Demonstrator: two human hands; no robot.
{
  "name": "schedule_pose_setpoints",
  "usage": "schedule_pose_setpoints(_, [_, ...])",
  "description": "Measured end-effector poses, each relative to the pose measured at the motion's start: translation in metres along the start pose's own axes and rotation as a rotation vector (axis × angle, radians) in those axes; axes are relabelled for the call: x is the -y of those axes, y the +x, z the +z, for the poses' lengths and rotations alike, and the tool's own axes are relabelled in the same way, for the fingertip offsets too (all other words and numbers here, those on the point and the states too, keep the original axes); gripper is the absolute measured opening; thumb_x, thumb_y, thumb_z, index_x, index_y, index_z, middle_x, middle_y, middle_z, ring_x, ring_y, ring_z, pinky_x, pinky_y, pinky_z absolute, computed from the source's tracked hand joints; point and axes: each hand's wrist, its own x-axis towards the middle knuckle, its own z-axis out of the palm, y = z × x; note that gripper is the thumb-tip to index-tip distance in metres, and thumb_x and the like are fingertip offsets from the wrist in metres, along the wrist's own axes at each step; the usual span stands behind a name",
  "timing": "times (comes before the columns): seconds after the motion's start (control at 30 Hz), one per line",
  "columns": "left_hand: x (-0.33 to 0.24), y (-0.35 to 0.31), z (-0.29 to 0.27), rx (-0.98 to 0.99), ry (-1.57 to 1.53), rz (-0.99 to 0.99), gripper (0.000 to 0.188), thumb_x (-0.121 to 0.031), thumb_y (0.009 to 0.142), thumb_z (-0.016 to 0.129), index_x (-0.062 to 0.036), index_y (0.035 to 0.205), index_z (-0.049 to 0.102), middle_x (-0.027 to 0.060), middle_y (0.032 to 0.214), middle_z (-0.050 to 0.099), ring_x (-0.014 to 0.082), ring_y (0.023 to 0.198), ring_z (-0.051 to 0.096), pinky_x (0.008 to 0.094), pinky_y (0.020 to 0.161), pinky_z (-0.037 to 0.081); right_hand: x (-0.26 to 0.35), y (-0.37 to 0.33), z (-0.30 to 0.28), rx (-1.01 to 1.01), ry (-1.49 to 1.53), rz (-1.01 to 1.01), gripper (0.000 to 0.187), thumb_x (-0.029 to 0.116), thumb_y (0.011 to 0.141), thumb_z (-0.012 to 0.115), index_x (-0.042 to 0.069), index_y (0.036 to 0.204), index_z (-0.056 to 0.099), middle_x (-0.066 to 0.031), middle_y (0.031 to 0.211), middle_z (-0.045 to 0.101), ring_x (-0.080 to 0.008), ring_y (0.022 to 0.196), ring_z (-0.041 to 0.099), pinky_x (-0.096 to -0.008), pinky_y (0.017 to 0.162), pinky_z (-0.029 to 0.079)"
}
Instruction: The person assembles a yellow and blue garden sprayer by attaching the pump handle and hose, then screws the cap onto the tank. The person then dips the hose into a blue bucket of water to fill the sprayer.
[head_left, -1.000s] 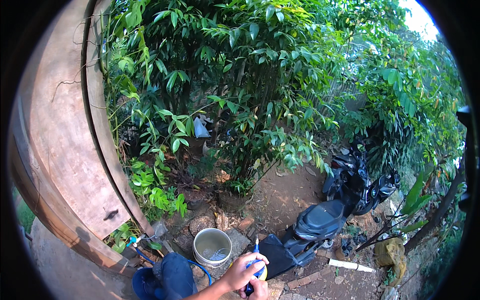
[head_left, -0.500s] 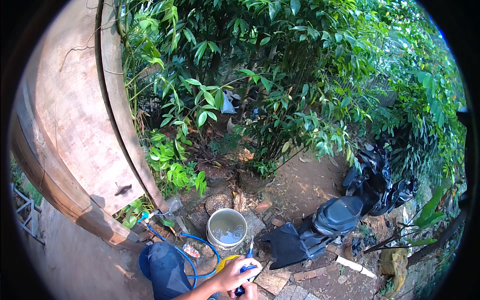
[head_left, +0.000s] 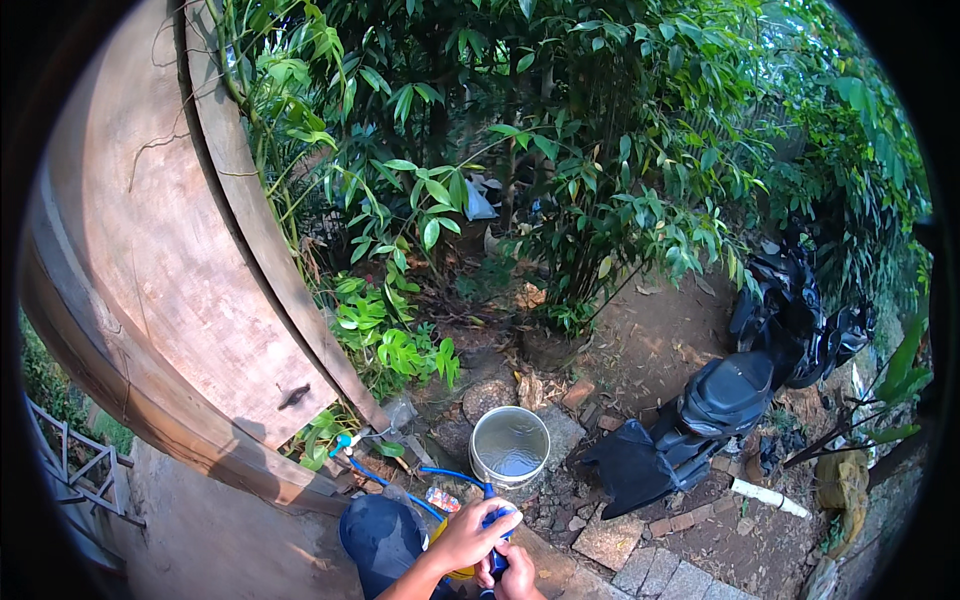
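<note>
Both my hands are closed around a long blue object (head_left: 498, 561), whose exact kind I cannot make out. My left hand (head_left: 472, 535) wraps its upper part from the left. Lower down, my right hand (head_left: 516, 574) grips it from the right. The object's narrow blue upper end rises above my left fingers, just below a white bucket (head_left: 474, 440) holding water. Partly hidden behind my left hand and forearm is a yellow thing (head_left: 437, 530). A blue hose (head_left: 450, 474) curves behind my hands near the bucket.
A turquoise tap fitting (head_left: 343, 441) sits by the wooden wall (head_left: 240, 330) on the left. My dark-clad knee (head_left: 383, 540) is beside my left forearm. A black motorbike (head_left: 728, 400) stands at right, near a white pipe (head_left: 770, 497). Dense bushes (head_left: 590, 190) fill the far side.
The whole view has shifted, so the surroundings sit further right and lower. My right hand shows more fully now. The blue object's pale tip, visible earlier, no longer shows. Both hands keep their hold.
</note>
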Motion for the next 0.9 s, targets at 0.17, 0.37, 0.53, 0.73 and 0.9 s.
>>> schedule_pose_setpoints(0.17, [-0.019, -0.015, 0.007, -0.101, 0.148, 0.314, 0.027, -0.026, 0.100, 0.066, -0.0021, 0.112, 0.067, 0.0115, 0.100, 0.069, 0.0193, 0.090, 0.066, 0.0346, 0.082, 0.052, 0.013, -0.014, 0.004, 0.073, 0.016, -0.107, 0.047, 0.031, 0.102, 0.051, 0.007, 0.062, 0.050, -0.0099, 0.053, 0.052, -0.0206, 0.041, 0.046, -0.0321, 0.041, 0.037])
schedule_pose_setpoints(0.37, [-0.067, -0.037, -0.001, -0.281, 0.561, 0.463, 0.038, -0.049, 0.095, 0.067, -0.0114, 0.098, 0.072, 0.0142, 0.093, 0.070, 0.0339, 0.086, 0.062, 0.0450, 0.081, 0.047, 0.025, -0.030, 0.021, 0.170, 0.151, -0.035, 0.049, 0.043, 0.104, 0.048, 0.009, 0.069, 0.054, -0.0080, 0.056, 0.052, -0.0206, 0.043, 0.046, -0.0318, 0.044, 0.036])
schedule_pose_setpoints(0.53, [-0.083, -0.039, -0.012, -0.223, 0.441, 0.416, 0.045, -0.053, 0.095, 0.065, -0.0090, 0.092, 0.071, 0.0146, 0.086, 0.069, 0.0360, 0.087, 0.063, 0.0451, 0.082, 0.048, 0.033, -0.043, 0.041, 0.252, 0.144, 0.003, 0.056, 0.051, 0.104, 0.045, 0.008, 0.068, 0.056, -0.0074, 0.050, 0.049, -0.0198, 0.042, 0.045, -0.0321, 0.044, 0.036])
schedule_pose_setpoints(0.73, [-0.082, -0.036, -0.010, -0.284, 0.546, 0.406, 0.050, -0.056, 0.093, 0.063, -0.0062, 0.089, 0.070, 0.0152, 0.082, 0.067, 0.0364, 0.085, 0.062, 0.0438, 0.081, 0.048, 0.035, -0.037, 0.046, 0.321, 0.226, -0.058, 0.057, 0.049, 0.104, 0.044, 0.006, 0.068, 0.056, -0.0078, 0.049, 0.049, -0.0209, 0.042, 0.047, -0.0317, 0.044, 0.038])
schedule_pose_setpoints(0.9, [-0.074, -0.023, -0.019, -0.250, 0.463, 0.448, 0.047, -0.051, 0.094, 0.063, -0.0053, 0.087, 0.069, 0.0129, 0.082, 0.068, 0.0348, 0.083, 0.061, 0.0439, 0.079, 0.047, 0.033, -0.028, 0.046, 0.322, 0.164, -0.026, 0.058, 0.048, 0.104, 0.044, 0.007, 0.066, 0.056, -0.0079, 0.048, 0.049, -0.0204, 0.041, 0.047, -0.0301, 0.042, 0.037])
